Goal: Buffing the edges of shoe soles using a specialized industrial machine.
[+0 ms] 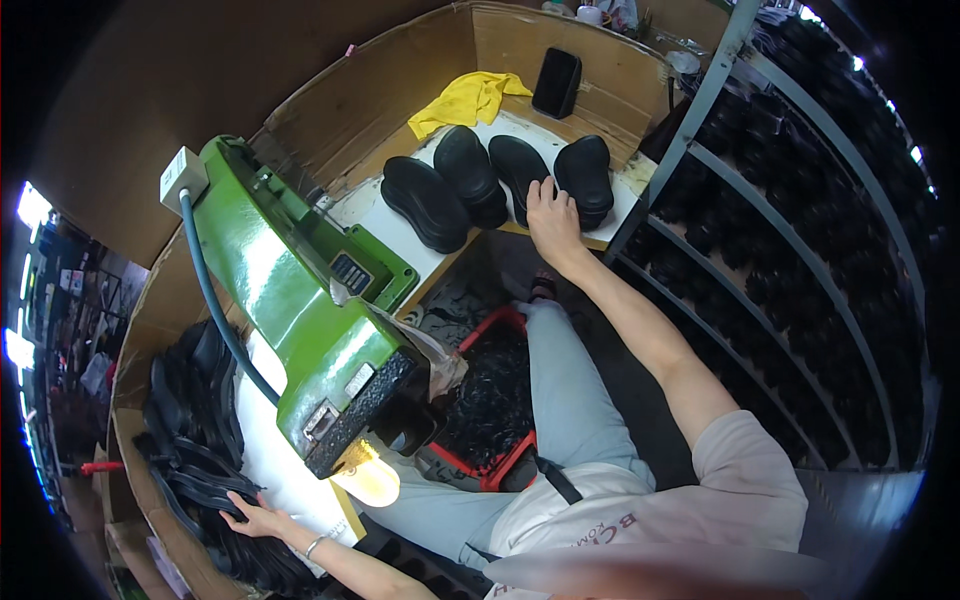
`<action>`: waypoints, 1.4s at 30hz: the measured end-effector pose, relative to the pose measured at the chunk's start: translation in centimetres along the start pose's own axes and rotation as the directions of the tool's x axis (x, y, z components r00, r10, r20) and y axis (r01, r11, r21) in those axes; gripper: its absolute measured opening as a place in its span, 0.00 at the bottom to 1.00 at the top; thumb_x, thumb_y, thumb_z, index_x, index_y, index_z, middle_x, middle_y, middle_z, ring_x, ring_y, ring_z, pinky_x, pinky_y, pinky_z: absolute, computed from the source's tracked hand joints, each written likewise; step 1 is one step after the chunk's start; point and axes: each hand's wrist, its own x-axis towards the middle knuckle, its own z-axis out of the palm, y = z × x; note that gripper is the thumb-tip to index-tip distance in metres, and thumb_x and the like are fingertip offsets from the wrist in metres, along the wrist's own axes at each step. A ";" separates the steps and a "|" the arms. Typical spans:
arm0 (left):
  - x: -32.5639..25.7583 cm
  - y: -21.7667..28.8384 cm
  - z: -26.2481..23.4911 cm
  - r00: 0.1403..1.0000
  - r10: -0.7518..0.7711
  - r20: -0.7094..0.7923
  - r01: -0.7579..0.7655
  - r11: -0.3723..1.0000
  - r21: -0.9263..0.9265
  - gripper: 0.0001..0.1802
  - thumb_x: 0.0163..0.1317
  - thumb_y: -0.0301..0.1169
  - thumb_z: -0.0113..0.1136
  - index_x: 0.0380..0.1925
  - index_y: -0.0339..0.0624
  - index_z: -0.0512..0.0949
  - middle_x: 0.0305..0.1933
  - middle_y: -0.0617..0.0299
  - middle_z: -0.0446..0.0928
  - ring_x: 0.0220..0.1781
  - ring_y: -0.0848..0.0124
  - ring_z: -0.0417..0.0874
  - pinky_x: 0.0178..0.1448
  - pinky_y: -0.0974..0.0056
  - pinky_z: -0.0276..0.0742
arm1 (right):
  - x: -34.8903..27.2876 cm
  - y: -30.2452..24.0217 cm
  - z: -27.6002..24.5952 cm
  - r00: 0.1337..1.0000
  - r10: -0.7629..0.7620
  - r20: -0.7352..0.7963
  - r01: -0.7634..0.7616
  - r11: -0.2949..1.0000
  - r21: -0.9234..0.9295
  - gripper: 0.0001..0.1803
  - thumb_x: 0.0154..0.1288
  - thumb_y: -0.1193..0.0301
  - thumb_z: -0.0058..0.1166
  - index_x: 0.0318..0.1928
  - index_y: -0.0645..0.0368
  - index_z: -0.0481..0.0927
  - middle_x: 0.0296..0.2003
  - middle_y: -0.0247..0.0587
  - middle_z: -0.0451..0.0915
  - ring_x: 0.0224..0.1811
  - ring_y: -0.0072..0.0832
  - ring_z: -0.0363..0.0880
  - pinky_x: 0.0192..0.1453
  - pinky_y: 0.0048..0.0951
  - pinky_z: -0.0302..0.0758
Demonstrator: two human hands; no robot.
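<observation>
On the far side of the white tabletop [405,240], black shoe soles stand in a row: a left sole [425,203], another beside it [468,175], a third [517,165] and one at the right end [584,180]. My right hand [553,217] rests on the near part of the third, its fingers apart; the thumb is hidden. At the lower left, my left hand [258,518] reaches into a heap of black soles [200,480], fingers spread and touching the top ones. Between my hands stands a green machine [290,310] with a lit lamp [370,480] under its head.
A red crate [520,455] full of black scraps sits on the floor by my legs. Cardboard walls [400,75] fence the table. At the back are a yellow cloth [465,100] and a black phone-like slab [556,82]. A metal rack [780,250] with dark goods rises on the right.
</observation>
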 end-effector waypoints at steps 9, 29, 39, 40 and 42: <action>1.3 0.8 -0.5 0.997 0.002 -0.075 0.008 0.991 0.136 0.40 0.47 0.45 0.72 0.54 0.34 0.66 0.56 0.49 0.64 0.52 0.61 0.72 0.49 0.62 0.75 | 0.2 -1.5 -0.1 0.984 -0.105 0.145 0.148 0.934 -0.324 0.17 0.52 0.71 0.50 0.37 0.74 0.78 0.39 0.61 0.76 0.29 0.34 0.79 0.29 0.30 0.75; -17.6 10.0 -11.4 0.549 0.258 0.795 -0.404 0.914 -0.017 0.28 0.33 0.26 0.69 0.41 0.36 0.76 0.47 0.48 0.76 0.50 0.57 0.78 0.56 0.59 0.72 | -17.4 -16.9 -16.2 0.424 -0.862 0.276 -0.902 -0.430 0.041 0.27 0.60 0.70 0.57 0.58 0.67 0.66 0.47 0.44 0.77 0.43 0.24 0.78 0.48 0.25 0.76; -29.1 7.5 -3.0 0.427 -0.056 0.902 0.808 0.472 -0.353 0.45 0.48 0.32 0.68 0.63 0.33 0.53 0.64 0.48 0.60 0.66 0.57 0.63 0.67 0.53 0.63 | -22.9 -8.5 -15.3 0.463 -0.514 0.723 -0.837 -0.521 0.165 0.20 0.47 0.89 0.57 0.40 0.59 0.69 0.40 0.38 0.76 0.42 0.26 0.78 0.49 0.30 0.77; -30.5 7.6 -3.0 0.248 -0.154 0.957 0.862 0.485 -0.146 0.40 0.51 0.30 0.65 0.62 0.33 0.56 0.62 0.48 0.63 0.63 0.57 0.67 0.66 0.54 0.65 | -24.5 -7.6 -15.0 0.469 -0.491 0.734 -0.827 -0.537 0.169 0.22 0.45 0.90 0.59 0.39 0.57 0.68 0.39 0.35 0.75 0.41 0.24 0.78 0.49 0.28 0.77; -32.6 7.8 -3.3 0.034 -0.310 0.950 0.857 0.498 0.132 0.26 0.59 0.25 0.57 0.57 0.31 0.63 0.54 0.47 0.73 0.53 0.57 0.78 0.60 0.56 0.73 | -26.0 -6.4 -15.3 0.481 -0.436 0.761 -0.813 -0.546 0.202 0.22 0.46 0.88 0.60 0.41 0.58 0.69 0.42 0.36 0.75 0.45 0.24 0.77 0.52 0.28 0.75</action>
